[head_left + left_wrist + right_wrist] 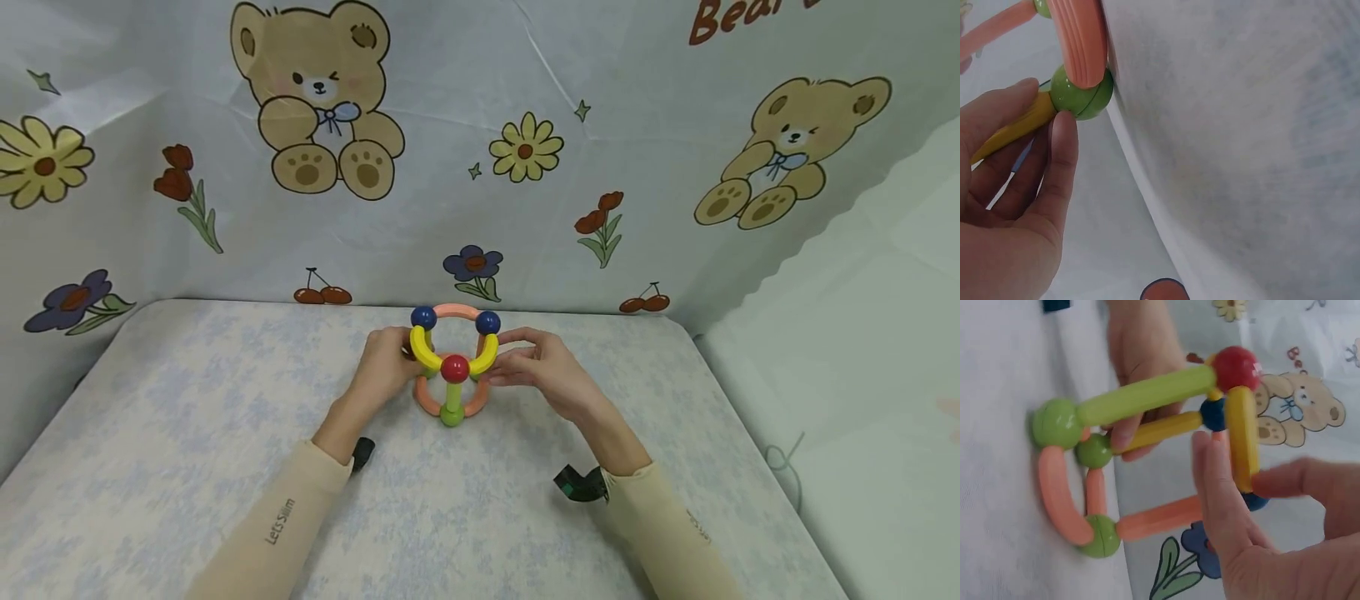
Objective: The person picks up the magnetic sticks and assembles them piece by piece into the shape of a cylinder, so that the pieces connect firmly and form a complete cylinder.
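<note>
A stick-and-ball toy frame (454,390) stands on the table. Its lower ring has salmon curved sticks (1060,494) and green balls (1057,424). Higher up are yellow curved sticks (424,350), blue balls (423,317) and a red ball (454,368) at the front. On the frame's left side, my left hand (384,367) pinches a yellow upright stick (1019,128) just above a green ball (1082,94). My right hand (551,371) is at the right side, fingers mostly straight; its thumb appears to touch a yellow curved stick (1243,437) near a blue ball.
The table (225,400) has a pale blue-patterned cover. Behind it hangs a curtain (450,217) printed with bears and flowers, close to the frame. A white surface with a thin cord (783,458) lies beyond the right table edge.
</note>
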Demonstrator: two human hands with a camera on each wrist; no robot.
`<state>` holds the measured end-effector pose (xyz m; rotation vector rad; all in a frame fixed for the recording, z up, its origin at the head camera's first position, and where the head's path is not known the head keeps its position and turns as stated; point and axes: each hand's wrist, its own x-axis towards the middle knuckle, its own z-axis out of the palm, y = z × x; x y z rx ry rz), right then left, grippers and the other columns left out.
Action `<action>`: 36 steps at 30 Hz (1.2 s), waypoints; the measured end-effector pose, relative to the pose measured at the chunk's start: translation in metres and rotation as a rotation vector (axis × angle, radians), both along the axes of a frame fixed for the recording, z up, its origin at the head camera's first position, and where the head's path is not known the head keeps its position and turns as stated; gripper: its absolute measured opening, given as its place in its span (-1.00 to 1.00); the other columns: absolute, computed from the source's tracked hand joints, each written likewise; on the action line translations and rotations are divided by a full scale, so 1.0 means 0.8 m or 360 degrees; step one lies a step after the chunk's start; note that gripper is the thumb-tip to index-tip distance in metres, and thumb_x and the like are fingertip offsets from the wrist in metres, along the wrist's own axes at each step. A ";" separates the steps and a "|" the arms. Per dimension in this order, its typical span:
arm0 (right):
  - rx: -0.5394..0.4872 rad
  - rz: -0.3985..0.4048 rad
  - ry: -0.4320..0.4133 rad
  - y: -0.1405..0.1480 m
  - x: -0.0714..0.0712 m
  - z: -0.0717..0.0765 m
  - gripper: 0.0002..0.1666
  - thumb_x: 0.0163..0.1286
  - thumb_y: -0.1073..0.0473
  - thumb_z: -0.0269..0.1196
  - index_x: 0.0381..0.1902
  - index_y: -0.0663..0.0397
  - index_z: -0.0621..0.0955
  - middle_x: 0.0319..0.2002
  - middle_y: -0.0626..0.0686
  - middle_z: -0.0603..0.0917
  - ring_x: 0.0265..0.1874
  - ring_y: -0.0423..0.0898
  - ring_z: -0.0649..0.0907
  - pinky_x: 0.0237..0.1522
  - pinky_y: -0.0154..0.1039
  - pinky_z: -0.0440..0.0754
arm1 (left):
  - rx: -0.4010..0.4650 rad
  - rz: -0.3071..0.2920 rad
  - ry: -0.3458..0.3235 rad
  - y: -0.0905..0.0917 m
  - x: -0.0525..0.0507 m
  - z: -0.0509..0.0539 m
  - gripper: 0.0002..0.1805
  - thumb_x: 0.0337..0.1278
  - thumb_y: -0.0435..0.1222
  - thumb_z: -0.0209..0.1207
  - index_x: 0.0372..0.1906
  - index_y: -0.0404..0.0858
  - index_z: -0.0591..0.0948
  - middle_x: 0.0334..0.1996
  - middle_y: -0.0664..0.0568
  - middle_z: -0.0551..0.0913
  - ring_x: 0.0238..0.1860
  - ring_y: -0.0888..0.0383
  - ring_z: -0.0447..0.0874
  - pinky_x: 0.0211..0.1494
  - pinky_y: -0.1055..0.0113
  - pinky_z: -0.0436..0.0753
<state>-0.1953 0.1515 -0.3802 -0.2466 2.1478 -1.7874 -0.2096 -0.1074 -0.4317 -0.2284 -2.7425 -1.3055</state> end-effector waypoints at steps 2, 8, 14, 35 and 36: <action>-0.0162 -0.0003 -0.0156 0.001 0.001 0.008 -0.47 0.61 0.23 0.11 0.44 0.31 0.37 0.03 0.31 0.75 -0.07 0.15 0.84 0.16 0.11 0.68 | -0.0021 0.0003 0.0027 0.001 0.002 0.000 -0.86 0.13 -0.42 0.49 -0.29 -0.29 0.72 -0.36 -0.10 0.75 -0.34 0.02 0.66 -0.15 0.17 0.71; -0.0270 -0.0061 -0.0208 -0.006 0.003 0.010 -0.38 0.62 0.19 0.22 0.51 0.22 0.32 0.12 0.33 0.73 -0.11 0.01 0.84 0.08 0.02 0.73 | -0.0081 0.0022 0.0091 0.007 0.006 -0.001 -0.82 0.12 -0.45 0.47 -0.34 -0.32 0.65 -0.47 -0.08 0.65 -0.40 0.00 0.56 -0.21 0.19 0.63; -0.0230 -0.0164 -0.0056 -0.006 0.002 0.008 -0.47 0.59 0.22 0.26 0.41 0.26 0.44 0.03 0.33 0.77 -0.20 -0.01 0.83 0.01 0.04 0.75 | -0.0052 -0.0038 0.0084 0.009 0.004 -0.002 -0.79 0.17 -0.29 0.51 -0.28 -0.26 0.69 -0.53 -0.02 0.63 -0.42 0.03 0.58 -0.28 0.23 0.61; -0.0217 -0.0193 0.0053 -0.011 0.002 0.002 -0.52 0.57 0.24 0.27 0.37 0.24 0.50 -0.24 0.09 0.83 -0.26 0.01 0.82 0.01 0.16 0.74 | 0.1265 -0.0492 -0.0352 -0.013 0.006 0.035 -0.50 0.69 -0.03 -0.05 0.43 -0.22 0.55 0.23 -0.27 0.68 0.28 -0.02 0.68 0.63 0.05 0.28; -0.0221 -0.0194 0.0052 -0.012 0.002 0.003 -0.52 0.57 0.25 0.27 0.36 0.25 0.50 -0.24 0.09 0.83 -0.27 0.00 0.82 0.00 0.14 0.74 | 0.1274 -0.0486 -0.0344 -0.012 0.007 0.035 -0.51 0.69 -0.04 -0.04 0.42 -0.22 0.55 0.23 -0.26 0.68 0.28 -0.03 0.68 0.63 0.07 0.29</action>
